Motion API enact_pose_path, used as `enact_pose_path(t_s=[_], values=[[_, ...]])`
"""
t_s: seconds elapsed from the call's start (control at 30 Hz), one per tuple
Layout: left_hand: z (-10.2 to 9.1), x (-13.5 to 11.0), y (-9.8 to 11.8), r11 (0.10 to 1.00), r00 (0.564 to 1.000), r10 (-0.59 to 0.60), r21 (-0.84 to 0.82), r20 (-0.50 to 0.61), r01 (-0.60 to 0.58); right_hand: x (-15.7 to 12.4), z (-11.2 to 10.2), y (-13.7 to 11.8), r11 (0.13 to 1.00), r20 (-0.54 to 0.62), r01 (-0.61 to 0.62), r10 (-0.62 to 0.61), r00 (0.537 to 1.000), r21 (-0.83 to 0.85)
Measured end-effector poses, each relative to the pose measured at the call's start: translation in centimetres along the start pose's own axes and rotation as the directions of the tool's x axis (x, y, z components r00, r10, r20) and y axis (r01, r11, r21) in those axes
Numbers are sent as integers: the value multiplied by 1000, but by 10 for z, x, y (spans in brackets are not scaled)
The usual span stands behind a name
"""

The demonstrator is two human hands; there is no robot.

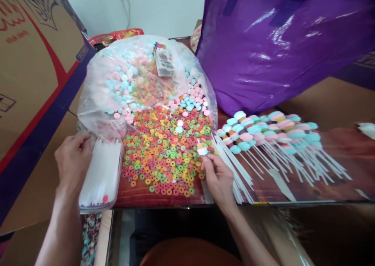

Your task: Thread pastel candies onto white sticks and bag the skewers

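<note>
My right hand is closed in a pinch at the base of a candy stick, threaded with pastel pieces in pink, white and blue. Its white tip pokes out above the candies. My left hand has its fingertips pressed together at the upper left corner of a stack of whitish, translucent sleeves; what they pinch cannot be made out. Between my hands lies a wide spread of ring-shaped gummies in red, orange, yellow and green. Loose white sticks rest just right of my right hand.
Finished-looking candy sticks lie piled at the right of the wooden table. Behind the gummies, a clear plastic bag holds pastel candies, with a small printed stack on top. A cardboard box and a purple bag flank it.
</note>
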State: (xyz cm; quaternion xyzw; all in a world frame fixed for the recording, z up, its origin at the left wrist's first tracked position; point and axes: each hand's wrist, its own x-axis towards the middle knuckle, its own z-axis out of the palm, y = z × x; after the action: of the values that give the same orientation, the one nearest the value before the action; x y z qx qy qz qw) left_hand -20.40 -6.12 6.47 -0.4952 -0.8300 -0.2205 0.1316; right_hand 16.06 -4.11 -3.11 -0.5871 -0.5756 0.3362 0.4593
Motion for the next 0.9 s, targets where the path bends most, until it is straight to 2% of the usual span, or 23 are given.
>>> enact_pose_path(t_s=[0.07,0.13,0.17,0.23,0.33,0.4,0.47,0.53,0.6,0.73,0.8,0.9], values=[[-7,-22,18,986,990,2,-162,-144,-25,-1,0,0,1000,8,1,-1,1000,5],[-5,-40,46,917,993,82,-384,-81,-107,-1,0,0,1000,2,16,-16,1000,13],[-1,-46,63,855,990,137,-504,-11,-124,0,1,0,999,-2,29,-29,1000,19],[14,-51,98,753,952,292,-637,95,-167,0,1,1,998,-12,62,-61,998,33],[46,-41,150,726,876,454,-638,161,-258,0,3,4,994,-11,81,-80,997,69],[67,-30,178,777,838,492,-554,237,-300,0,4,5,993,-10,76,-75,997,92],[84,-22,198,850,808,478,-413,343,-327,0,5,6,991,-14,74,-73,997,110],[95,-20,209,886,782,459,-279,422,-370,1,5,7,989,-16,77,-76,997,125],[102,-23,211,878,761,477,-211,440,-429,1,5,6,988,-13,81,-79,997,134],[108,-29,199,800,731,598,-313,330,-513,2,4,5,985,-16,102,-101,995,137],[111,-28,192,786,756,589,-421,287,-453,2,3,3,985,-18,112,-111,994,132],[120,-17,190,764,843,458,-609,283,-212,2,2,2,986,-17,118,-117,993,119]])
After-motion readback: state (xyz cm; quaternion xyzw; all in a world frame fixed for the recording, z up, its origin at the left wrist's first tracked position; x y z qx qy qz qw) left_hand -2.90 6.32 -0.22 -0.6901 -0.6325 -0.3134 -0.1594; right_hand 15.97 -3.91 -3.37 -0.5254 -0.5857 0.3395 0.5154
